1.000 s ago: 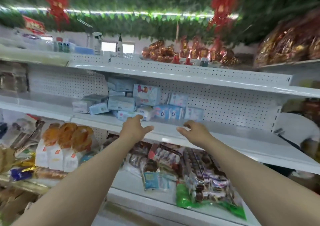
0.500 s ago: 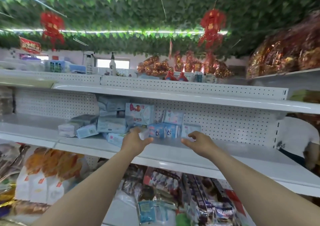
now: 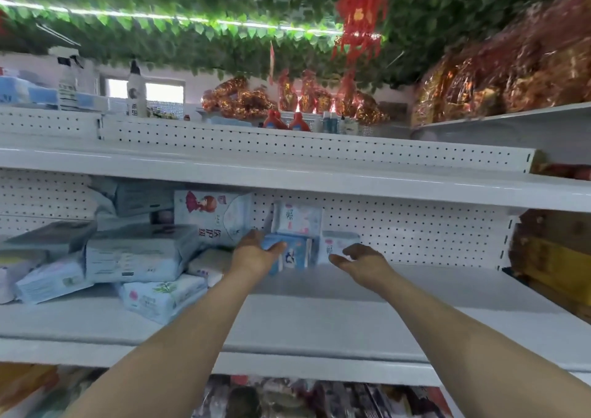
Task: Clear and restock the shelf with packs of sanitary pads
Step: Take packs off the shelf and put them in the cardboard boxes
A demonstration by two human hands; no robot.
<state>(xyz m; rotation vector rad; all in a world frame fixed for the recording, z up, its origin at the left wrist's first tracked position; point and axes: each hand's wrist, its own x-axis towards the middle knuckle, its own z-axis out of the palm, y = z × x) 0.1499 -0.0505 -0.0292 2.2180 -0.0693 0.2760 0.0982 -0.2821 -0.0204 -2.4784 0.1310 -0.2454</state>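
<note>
White-painted metal shelf [image 3: 319, 315] carries the stock, with a white perforated back panel [image 3: 415, 225] behind it.

Left hand [image 3: 256, 254]: reached in to the rear of the shelf, lying against the left end of a small blue pack of pads [image 3: 295, 253], thumb laid across its front. The fingers are hidden behind the hand and the frame is blurred, so I cannot tell whether they close on the pack.

Right hand [image 3: 361, 261]: fingers loosely curled, holding nothing, fingertips just short of a small white pack of pads [image 3: 335, 245], which stands against the back panel just beside the blue pack.

Between the hands and above them, a small pale pack with pink print [image 3: 297, 217] stands on the blue pack.

Left of the left hand: a large pale blue pack with a cartoon figure [image 3: 214, 216] leans upright. Below it a broad pale blue wrapped pack [image 3: 137, 251] lies flat. A white-and-blue pack [image 3: 163, 296] lies askew, nearer the shelf's front edge.

Change over the last half second: both hands have gone deeper into the shelf. The left hand was then in front of the pile, off the blue pack; it is now on it. The right hand has closed most of its gap to the white pack. The packs themselves lie as they did. The view has come closer, and the shelf below is almost out of frame.
</note>
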